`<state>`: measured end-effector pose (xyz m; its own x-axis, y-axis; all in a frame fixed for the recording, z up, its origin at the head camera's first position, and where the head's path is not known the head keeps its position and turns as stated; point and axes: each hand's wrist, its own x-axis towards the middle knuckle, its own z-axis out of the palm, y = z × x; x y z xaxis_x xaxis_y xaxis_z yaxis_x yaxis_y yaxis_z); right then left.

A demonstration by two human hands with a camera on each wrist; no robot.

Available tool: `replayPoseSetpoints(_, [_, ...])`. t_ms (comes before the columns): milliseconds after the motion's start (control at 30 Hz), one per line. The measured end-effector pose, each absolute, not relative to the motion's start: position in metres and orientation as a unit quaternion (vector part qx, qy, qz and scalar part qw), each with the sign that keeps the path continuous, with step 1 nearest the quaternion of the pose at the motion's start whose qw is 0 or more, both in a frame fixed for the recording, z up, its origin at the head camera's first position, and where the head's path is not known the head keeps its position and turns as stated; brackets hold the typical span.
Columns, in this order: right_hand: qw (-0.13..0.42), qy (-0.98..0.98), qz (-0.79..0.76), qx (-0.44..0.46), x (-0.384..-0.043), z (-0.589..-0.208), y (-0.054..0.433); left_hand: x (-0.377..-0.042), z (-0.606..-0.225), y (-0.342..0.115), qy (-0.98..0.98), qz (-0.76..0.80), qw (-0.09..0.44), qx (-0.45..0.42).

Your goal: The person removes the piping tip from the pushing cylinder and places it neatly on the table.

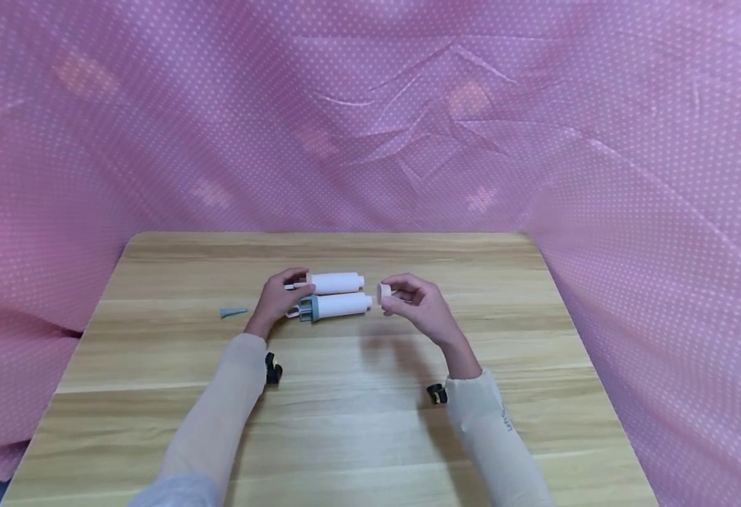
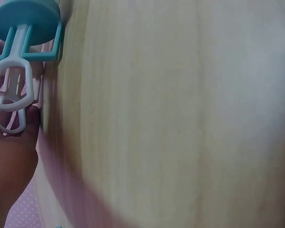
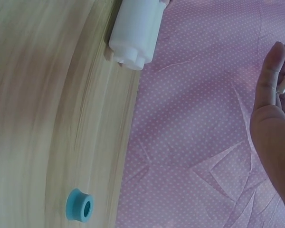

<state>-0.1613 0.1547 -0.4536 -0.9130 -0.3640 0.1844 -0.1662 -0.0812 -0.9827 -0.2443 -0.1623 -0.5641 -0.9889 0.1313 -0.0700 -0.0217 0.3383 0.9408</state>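
Observation:
Two white plastic syringe-like tubes lie side by side on the table. My left hand [image 1: 277,299] grips the far tube [image 1: 335,283] at its pink collared end, thumb on the near side and fingers beyond. The near tube [image 1: 344,304] has a teal collar [image 2: 26,21] with side grips and a white looped handle [image 2: 12,85], close in front of the left hand in the left wrist view. To the right of the tubes' narrow tips, my right hand [image 1: 424,306] pinches a small pale pink round cap [image 1: 384,293] between thumb and fingers, apart from both tubes.
A small teal tapered piece [image 1: 234,312] lies left of the left hand on the wooden table [image 1: 345,436]. In the right wrist view a teal flared ring [image 3: 79,205] sits on the tabletop. Pink dotted cloth [image 1: 370,127] hangs behind and along both sides.

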Motion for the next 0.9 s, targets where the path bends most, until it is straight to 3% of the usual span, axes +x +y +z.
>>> replayPoseSetpoints(267, [0.077, 0.697, -0.685, -0.196, -0.166, -0.451, 0.150, -0.242, -0.552, -0.167, 0.839, 0.538, 0.067, 0.038])
replayPoseSetpoints(600, [0.089, 0.730, -0.650, -0.189, -0.171, -0.449, 0.143, -0.214, -0.510, -0.144, 0.869, 0.481, -0.040, 0.108])
replayPoseSetpoints(900, [0.093, 0.739, -0.631, -0.217, -0.175, -0.442, 0.133, -0.187, -0.481, -0.121, 0.787, 0.589, -0.039, 0.180])
